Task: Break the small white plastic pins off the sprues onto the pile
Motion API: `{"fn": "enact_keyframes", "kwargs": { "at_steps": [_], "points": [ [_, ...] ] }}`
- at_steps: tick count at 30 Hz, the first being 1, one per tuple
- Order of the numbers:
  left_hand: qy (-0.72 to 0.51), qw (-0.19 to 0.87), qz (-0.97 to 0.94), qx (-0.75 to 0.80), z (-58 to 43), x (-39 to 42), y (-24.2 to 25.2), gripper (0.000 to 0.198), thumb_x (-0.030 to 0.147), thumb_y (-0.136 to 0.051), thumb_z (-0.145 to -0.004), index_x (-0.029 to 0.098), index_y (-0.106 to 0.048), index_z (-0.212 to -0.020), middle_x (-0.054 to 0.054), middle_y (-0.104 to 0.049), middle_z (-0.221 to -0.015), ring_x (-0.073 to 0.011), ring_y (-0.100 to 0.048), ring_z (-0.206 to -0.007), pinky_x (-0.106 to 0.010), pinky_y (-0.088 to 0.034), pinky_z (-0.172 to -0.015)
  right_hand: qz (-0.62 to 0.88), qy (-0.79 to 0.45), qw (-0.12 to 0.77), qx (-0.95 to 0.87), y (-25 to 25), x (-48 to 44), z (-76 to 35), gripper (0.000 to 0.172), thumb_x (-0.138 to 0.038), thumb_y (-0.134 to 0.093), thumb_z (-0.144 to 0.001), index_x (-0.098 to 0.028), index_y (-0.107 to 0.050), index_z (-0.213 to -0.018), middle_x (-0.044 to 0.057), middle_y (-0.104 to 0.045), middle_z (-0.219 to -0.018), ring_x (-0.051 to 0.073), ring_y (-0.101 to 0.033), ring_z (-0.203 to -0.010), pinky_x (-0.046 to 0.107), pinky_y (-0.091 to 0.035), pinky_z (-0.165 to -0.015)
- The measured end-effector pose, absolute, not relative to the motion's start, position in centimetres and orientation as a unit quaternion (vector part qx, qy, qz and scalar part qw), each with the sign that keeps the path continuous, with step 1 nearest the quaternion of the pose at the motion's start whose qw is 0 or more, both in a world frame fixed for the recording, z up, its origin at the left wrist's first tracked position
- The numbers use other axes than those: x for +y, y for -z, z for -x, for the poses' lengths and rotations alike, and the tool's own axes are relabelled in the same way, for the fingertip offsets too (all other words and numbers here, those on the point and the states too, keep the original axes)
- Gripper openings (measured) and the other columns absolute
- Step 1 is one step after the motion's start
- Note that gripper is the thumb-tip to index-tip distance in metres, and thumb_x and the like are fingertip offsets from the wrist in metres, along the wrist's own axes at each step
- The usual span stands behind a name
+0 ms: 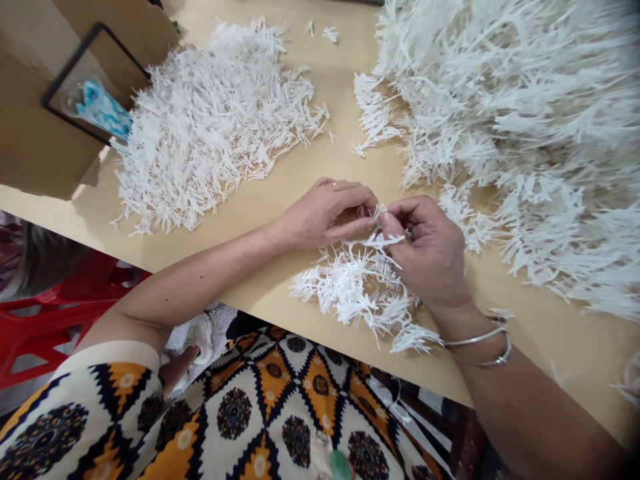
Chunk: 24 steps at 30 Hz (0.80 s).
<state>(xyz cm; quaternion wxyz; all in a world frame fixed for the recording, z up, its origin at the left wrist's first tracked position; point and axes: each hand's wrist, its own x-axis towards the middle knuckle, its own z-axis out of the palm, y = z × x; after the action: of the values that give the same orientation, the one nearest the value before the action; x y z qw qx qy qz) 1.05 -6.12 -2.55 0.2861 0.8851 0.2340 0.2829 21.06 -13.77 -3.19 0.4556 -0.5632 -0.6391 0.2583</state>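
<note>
White strands (347,293), orange-and-white diamond-patterned garment (320,385)

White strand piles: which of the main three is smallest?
The front pile, between the right hand and the table's near edge; the left pile and right heap both spread much wider.

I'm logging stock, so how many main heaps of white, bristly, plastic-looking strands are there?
3: a broad heap upper left, the largest heap upper right, a small heap beside the bare right hand. Others may lie out of frame.
</note>
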Motion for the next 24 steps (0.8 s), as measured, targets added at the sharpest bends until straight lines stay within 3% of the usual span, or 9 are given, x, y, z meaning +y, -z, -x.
{"fn": "enact_keyframes", "kwargs": {
  "at_steps": [6,15,21,24],
  "points": [
    [-0.347,0.324,-0.856,0.206,-1.3,-5.8,2.6,0.013,0.029,-0.058,-0.101,0.02,-0.061,-0.092,-0.004,-0.067,-0.091,-0.0144,-0.064,-0.088,-0.029,-0.05,-0.081,0.554,-0.288,0.444,-0.643,2.8,-13.9,-21.0,0.004,-0.025,-0.064,-0.093,-0.024,-0.061,-0.092,-0.002,-0.059,-0.074,0.012,-0.052,-0.06,0.03,-0.043,-0.057],
    [-0.416,0.318,-0.798,0.297,-1.8,-7.0,3.1,0.01,0.012,-0.06,-0.095,0.02,-0.056,-0.089,-0.006,-0.066,-0.105,-0.0138,-0.063,-0.095,-0.028,-0.054,-0.082,0.528,-0.283,0.411,-0.687,2.7,-13.2,-21.1,0.003,-0.025,-0.059,-0.099,-0.024,-0.058,-0.096,-0.002,-0.054,-0.077,0.012,-0.049,-0.063,0.031,-0.04,-0.06],
    [-0.473,0.415,-0.675,0.386,-1.7,-6.1,3.3,0.014,0.016,-0.05,-0.102,0.019,-0.048,-0.089,-0.005,-0.07,-0.106,-0.0101,-0.073,-0.086,-0.026,-0.057,-0.078,0.507,-0.306,0.392,-0.704,2.0,-13.9,-20.3,0.005,-0.021,-0.057,-0.098,-0.024,-0.056,-0.094,-0.003,-0.054,-0.078,0.012,-0.05,-0.063,0.03,-0.04,-0.061],
    [-0.507,0.404,-0.636,0.419,-1.1,-4.7,4.1,0.015,0.024,-0.051,-0.104,0.02,-0.045,-0.091,-0.003,-0.068,-0.107,-0.0099,-0.076,-0.085,-0.025,-0.057,-0.077,0.527,-0.308,0.409,-0.678,2.2,-14.2,-20.4,0.003,-0.022,-0.059,-0.097,-0.023,-0.058,-0.095,-0.001,-0.058,-0.081,0.014,-0.053,-0.069,0.031,-0.041,-0.063]
  ]
}}
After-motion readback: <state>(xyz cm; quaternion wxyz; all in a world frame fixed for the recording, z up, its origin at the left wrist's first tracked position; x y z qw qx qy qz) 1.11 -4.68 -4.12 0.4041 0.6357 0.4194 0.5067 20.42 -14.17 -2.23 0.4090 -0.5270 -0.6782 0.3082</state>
